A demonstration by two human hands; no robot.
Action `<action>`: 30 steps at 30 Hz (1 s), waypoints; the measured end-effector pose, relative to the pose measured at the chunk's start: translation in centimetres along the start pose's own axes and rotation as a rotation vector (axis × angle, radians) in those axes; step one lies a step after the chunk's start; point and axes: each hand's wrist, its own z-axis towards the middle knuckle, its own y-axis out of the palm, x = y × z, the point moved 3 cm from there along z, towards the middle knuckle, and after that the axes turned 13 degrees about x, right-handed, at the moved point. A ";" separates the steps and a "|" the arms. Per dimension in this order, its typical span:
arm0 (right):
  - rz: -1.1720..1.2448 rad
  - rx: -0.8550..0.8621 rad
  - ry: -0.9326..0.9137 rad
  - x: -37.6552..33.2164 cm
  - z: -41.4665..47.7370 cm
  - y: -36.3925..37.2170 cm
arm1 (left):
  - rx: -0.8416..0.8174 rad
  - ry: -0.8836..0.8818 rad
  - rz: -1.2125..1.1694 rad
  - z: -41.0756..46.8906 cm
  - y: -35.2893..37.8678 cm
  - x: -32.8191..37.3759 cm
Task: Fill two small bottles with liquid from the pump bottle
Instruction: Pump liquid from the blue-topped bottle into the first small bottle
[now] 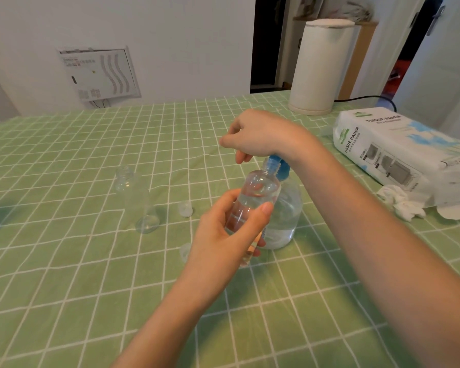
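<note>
Wrapping left hand (223, 232) round small bottle (258, 192)

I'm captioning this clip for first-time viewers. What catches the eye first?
Mid-table, the left hand grips a small clear bottle, tilted with its mouth at the blue nozzle of the pump bottle, beneath the right hand. A second small bottle stands uncapped to its left; a tissue paper pack lies far right.
</note>
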 end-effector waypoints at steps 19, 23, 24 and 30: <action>-0.039 0.002 -0.003 -0.3 -0.2 -0.2 | 0.009 0.009 0.005 -0.1 0.1 0.1; -0.025 -0.005 0.003 -0.2 -0.2 0.1 | 0.012 0.005 0.009 -0.1 0.0 0.0; -0.020 0.000 0.002 -0.1 -0.2 0.0 | 0.010 0.010 0.009 0.0 0.1 0.0; -0.017 0.035 -0.008 -0.5 0.4 -0.9 | 0.007 0.028 -0.007 0.0 0.0 0.3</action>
